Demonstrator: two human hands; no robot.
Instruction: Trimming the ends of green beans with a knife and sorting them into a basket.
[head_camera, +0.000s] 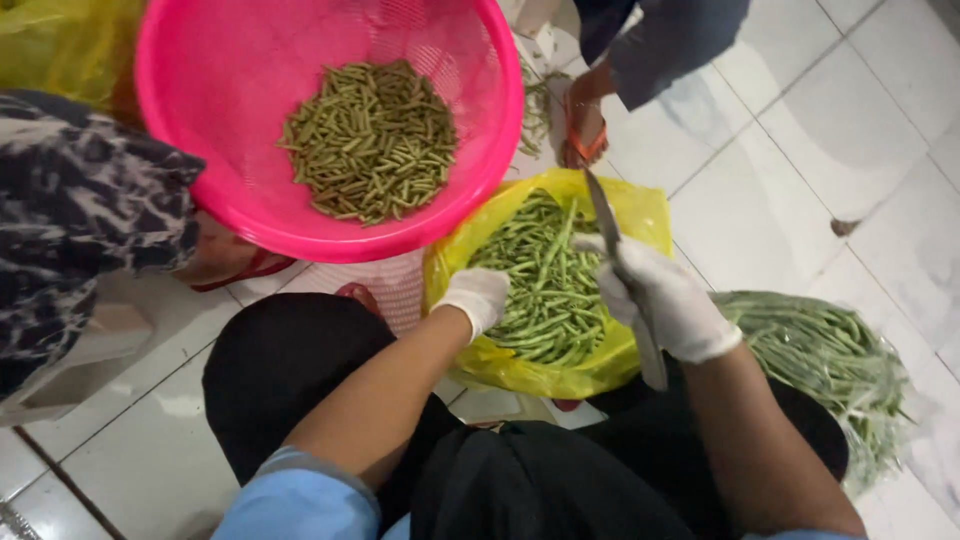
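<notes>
A person sits on a tiled floor, seen from above. The left hand, in a white glove, reaches into a yellow bag of whole green beans, fingers curled down onto the pile; I cannot tell whether it pinches any. The beans lie just right of that hand, long axes running near to far. The right hand, also gloved, is clenched around a knife, blade pointing far over the bag. A pink basket of cut pieces sits far left.
</notes>
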